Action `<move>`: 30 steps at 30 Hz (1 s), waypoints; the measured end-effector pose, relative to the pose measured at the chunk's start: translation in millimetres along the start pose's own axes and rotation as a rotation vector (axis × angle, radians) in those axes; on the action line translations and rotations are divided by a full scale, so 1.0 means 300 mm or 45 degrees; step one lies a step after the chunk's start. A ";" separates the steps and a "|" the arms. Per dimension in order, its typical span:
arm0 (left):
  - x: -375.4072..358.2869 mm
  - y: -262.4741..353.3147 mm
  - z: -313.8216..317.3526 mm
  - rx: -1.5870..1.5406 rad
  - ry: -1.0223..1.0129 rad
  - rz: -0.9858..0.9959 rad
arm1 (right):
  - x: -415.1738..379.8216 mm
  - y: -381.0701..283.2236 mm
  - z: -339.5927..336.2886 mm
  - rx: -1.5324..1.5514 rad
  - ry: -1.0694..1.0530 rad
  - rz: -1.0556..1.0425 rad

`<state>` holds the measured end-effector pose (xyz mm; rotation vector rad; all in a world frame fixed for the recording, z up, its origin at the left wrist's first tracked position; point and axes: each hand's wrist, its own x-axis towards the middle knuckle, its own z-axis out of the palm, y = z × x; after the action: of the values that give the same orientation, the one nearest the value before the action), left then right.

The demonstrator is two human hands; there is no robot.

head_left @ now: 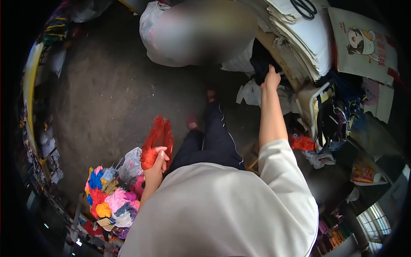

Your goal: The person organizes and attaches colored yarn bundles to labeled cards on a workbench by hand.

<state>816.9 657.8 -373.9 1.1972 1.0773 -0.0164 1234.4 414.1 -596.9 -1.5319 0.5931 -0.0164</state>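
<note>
My left hand [156, 162] is closed around a skein of bright red yarn [159, 136], whose loop spreads out above the dark floor. On the right, my right hand [271, 79] reaches out to the table's side, its fingers closed on some soft black material [262, 60]. Part of that material lies in shadow, and I cannot tell whether it is a bag or cloth. White plastic [249, 93] bunches just below it. Close to my left forearm is a heap of many-coloured yarn skeins [112, 199], in pink, blue, yellow, red and white.
Stacked white sheets [302, 40] fill the table at upper right, with black-handled scissors [305, 7] on top. A printed bag [361, 46] and a white-rimmed container [319, 113] stand farther right. At the top sits a stuffed white plastic bag [150, 36], partly blurred. Dark floor [102, 94] stretches leftward.
</note>
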 end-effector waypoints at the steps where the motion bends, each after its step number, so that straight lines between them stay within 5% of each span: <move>1: -0.002 0.002 0.001 0.025 -0.015 0.001 | -0.077 -0.045 -0.036 0.045 -0.061 0.010; 4: 0.039 0.026 0.029 -0.020 -0.082 0.008 | -0.400 -0.191 -0.126 -0.045 -0.231 0.021; 6: 0.084 0.036 0.063 -0.070 -0.116 -0.004 | -0.557 -0.156 -0.173 -0.298 -0.241 -0.395; 7: 0.111 0.040 0.085 -0.086 -0.134 -0.007 | -0.556 -0.138 -0.185 -0.303 -0.233 -0.390; 9: 0.169 0.045 0.119 -0.147 -0.189 -0.054 | -0.557 -0.114 -0.202 -0.011 -0.281 0.120; 12: 0.230 0.048 0.149 -0.239 -0.262 -0.025 | -0.526 -0.197 -0.265 0.203 -0.605 0.466; 17: 0.222 0.081 0.145 -0.365 -0.260 -0.063 | -0.684 -0.488 -0.347 0.580 -1.221 0.588; 19: 0.220 0.124 0.137 -0.388 -0.210 -0.031 | -0.731 -0.723 -0.170 0.911 -1.666 0.553; 26: 0.065 0.191 -0.016 -0.644 0.198 0.163 | -0.837 -0.995 0.410 0.575 -2.297 0.149; 30: -0.144 0.131 -0.096 -0.741 0.559 0.206 | -1.250 -1.107 0.719 0.593 -2.960 -0.139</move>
<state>795.4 674.2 -314.7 0.7630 1.2446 0.6694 1108.3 730.5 -171.1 -0.3446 -1.2649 1.2425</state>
